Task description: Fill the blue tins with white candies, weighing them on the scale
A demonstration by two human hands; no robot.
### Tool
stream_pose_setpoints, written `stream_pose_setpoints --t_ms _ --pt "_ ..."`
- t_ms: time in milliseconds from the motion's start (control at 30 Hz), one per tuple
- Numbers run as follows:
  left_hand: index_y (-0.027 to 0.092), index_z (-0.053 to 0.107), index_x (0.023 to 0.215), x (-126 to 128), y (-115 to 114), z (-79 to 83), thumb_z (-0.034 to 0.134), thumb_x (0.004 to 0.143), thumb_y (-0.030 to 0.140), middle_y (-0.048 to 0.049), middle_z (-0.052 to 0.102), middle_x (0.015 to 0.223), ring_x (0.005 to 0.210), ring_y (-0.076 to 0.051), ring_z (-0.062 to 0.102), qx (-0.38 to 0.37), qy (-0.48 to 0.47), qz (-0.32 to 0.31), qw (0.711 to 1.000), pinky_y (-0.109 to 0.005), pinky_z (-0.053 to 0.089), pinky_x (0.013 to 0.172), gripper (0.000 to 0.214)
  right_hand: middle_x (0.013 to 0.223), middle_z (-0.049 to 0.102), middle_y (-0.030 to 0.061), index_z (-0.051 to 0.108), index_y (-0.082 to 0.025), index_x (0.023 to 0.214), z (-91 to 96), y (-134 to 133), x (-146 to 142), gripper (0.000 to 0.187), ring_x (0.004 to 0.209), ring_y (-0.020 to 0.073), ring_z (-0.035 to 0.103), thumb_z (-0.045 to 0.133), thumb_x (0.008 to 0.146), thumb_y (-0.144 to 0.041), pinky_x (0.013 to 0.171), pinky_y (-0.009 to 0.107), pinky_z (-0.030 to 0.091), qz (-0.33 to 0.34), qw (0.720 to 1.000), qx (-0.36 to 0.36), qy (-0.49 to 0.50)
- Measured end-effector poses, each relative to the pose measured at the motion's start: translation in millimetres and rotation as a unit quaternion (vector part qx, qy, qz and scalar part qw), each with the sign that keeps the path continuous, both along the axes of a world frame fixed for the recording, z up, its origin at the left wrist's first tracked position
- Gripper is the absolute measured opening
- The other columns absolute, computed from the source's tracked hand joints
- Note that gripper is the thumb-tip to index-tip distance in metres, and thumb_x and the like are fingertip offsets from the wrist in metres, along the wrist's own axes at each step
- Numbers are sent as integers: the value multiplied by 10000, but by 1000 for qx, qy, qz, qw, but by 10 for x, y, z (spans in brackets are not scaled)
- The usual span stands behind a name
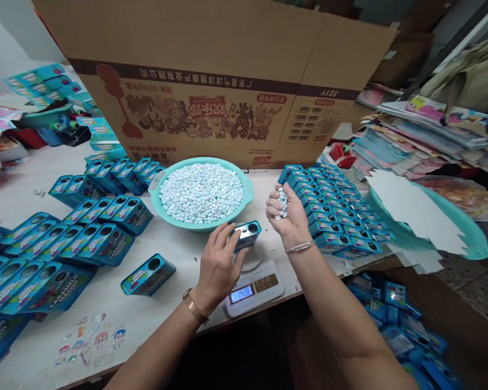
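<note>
My left hand [219, 260] grips a blue candy tin [248, 236] by its near end, over the plate of a white kitchen scale [255, 290]. A round dark opening shows in the tin's top. The scale's lit display [242, 293] seems to read 142.8. To the right, my right hand [288, 211] is raised with its fingers curled round a handful of small pale candies [282, 203]. Behind my left hand, a turquoise bowl [156, 203] is heaped with the same white and pale-blue candies. One more tin [148, 275] lies alone left of the scale.
Rows of blue tins [65, 238] cover the left of the table, and another block of tins [329, 211] stands at right. A large cardboard box [211, 43] forms a wall behind the bowl. Loose tins [398, 319] fill a box below the right edge.
</note>
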State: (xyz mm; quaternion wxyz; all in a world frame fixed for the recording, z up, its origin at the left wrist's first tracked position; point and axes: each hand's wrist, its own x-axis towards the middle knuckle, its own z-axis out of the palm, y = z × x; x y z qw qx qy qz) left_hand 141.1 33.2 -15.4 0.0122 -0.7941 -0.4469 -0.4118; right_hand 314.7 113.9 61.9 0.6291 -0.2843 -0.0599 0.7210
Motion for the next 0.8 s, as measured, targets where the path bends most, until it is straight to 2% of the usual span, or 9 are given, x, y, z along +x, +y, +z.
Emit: stream_pose_setpoints --t_ms 100,200,300,400,467,600,667,800 --pt "151 590 1243 40 30 -17 559 926 226 -153 645 1236 1236 -322 539 -2 37 3 999 -517 496 1012 327 532 452 -92 520 -188 787 -34 -19 -122 276 335 25 317 432 1001 -337 316 128 225 -42 997 35 -53" --pt "143 612 1211 118 70 10 550 927 225 -152 647 1252 1257 -339 528 -16 62 7 998 -568 431 1053 302 554 485 -89 547 -185 798 -81 -34 -221 221 359 26 353 589 919 -365 339 139 267 -74 988 70 -112" --pt "155 621 1184 191 101 56 533 935 229 -145 625 1305 1311 -354 484 -45 73 3 996 -616 357 1089 274 553 488 -88 559 -183 778 -123 -41 -278 256 380 31 379 688 837 -396 366 149 304 -94 980 82 -158" --pt "175 608 1163 226 142 78 547 927 242 -132 615 1320 1337 -352 458 -69 46 -2 997 -625 315 1113 253 532 471 -92 561 -182 757 -164 -41 -321 287 388 35 382 716 800 -420 386 156 327 -112 973 77 -185" --pt "172 560 1218 231 183 69 603 892 259 -141 610 1313 1329 -347 465 -79 4 -1 997 -601 332 1114 340 526 465 -93 560 -180 747 -194 -43 -351 300 388 33 376 723 786 -428 388 156 324 -118 971 78 -193" --pt "153 370 1411 244 276 27 679 826 266 -164 608 1276 1220 -323 552 -103 -63 -21 992 -510 458 1019 672 537 462 -90 559 -180 738 -236 -58 -402 308 391 28 368 727 776 -435 386 152 308 -122 966 90 -211" --pt "169 328 1445 261 313 11 674 826 253 -139 638 1215 1135 -298 598 -123 -78 -34 989 -469 497 963 715 540 454 -92 555 -184 742 -239 -57 -406 308 388 27 357 727 778 -438 375 149 295 -121 965 94 -214" --pt "194 356 1439 288 347 3 676 823 232 -99 676 1119 1047 -272 630 -138 -99 -33 985 -430 523 910 694 531 439 -98 531 -192 750 -222 -19 -330 276 360 22 317 694 822 -403 339 137 236 -83 979 73 -169"
